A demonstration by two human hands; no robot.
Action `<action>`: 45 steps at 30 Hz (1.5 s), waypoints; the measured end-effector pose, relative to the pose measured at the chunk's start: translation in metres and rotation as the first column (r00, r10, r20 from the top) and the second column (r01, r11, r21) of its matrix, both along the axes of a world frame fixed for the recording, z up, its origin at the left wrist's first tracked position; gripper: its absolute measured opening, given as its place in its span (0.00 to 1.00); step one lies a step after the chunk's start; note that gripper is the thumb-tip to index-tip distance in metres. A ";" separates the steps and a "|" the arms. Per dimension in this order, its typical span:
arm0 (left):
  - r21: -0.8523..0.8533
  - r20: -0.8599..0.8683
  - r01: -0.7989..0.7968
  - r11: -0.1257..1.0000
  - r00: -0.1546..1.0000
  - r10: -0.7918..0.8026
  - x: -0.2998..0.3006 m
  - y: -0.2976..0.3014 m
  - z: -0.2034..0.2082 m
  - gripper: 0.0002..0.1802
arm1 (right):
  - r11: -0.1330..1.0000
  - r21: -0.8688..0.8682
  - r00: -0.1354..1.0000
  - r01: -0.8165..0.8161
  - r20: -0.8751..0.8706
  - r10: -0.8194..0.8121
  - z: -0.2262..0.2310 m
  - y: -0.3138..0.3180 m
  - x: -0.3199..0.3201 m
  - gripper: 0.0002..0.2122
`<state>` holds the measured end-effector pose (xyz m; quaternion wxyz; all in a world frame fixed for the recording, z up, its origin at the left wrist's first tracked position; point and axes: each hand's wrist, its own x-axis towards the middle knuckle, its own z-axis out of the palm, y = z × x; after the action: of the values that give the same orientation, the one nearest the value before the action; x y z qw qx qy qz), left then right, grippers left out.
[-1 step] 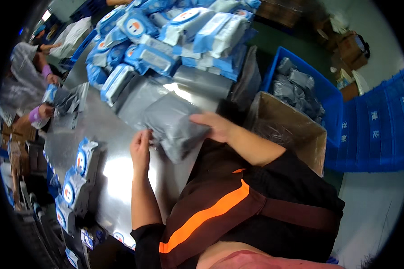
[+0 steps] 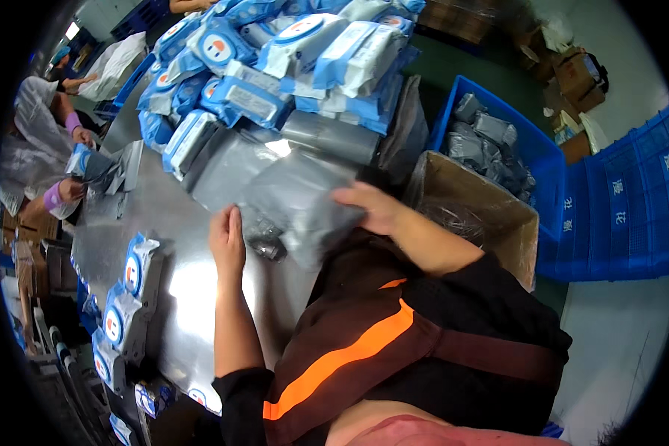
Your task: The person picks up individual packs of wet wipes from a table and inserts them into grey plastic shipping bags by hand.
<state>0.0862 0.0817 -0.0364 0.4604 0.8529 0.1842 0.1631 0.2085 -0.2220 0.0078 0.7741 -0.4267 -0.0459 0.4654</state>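
Note:
A grey plastic mailing bag [image 2: 305,204], blurred by motion, is over the metal table [image 2: 193,253] in front of me. My right hand [image 2: 372,208] grips its right edge, thumb on top. Just left of the bag, my left hand [image 2: 227,229] is closed with its fingers curled together; whatever is in them is hidden. A dark, shiny crumpled piece of plastic [image 2: 266,241] shows between that hand and the bag. Beyond the bag lie flat grey bags [image 2: 219,175] and a grey bundle [image 2: 331,137]. Blue-and-white wipes packs [image 2: 256,97] are heaped behind them.
To the right stand an open cardboard box [image 2: 498,238] and a blue crate [image 2: 554,160] with filled grey bags, beside stacked blue crates [image 2: 609,208]. More wipes packs [image 2: 123,320] line the table's left edge. Across the table a co-worker's hands [image 2: 73,189] hold a grey bag.
The grey bag has shifted slightly right with my right hand. My left hand has come away from its edge, a little left and up, and the dark shiny plastic now shows between them.

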 end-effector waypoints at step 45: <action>0.517 0.239 -0.030 0.855 0.965 -0.111 0.002 -0.065 -0.019 0.16 | 0.797 -0.427 -0.102 0.428 0.853 0.511 0.087 0.153 0.033 0.45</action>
<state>0.0878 0.0172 -0.0556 0.2384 0.9197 0.0533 0.3073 0.2418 -0.0690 0.0951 0.2714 -0.8406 -0.4688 0.0003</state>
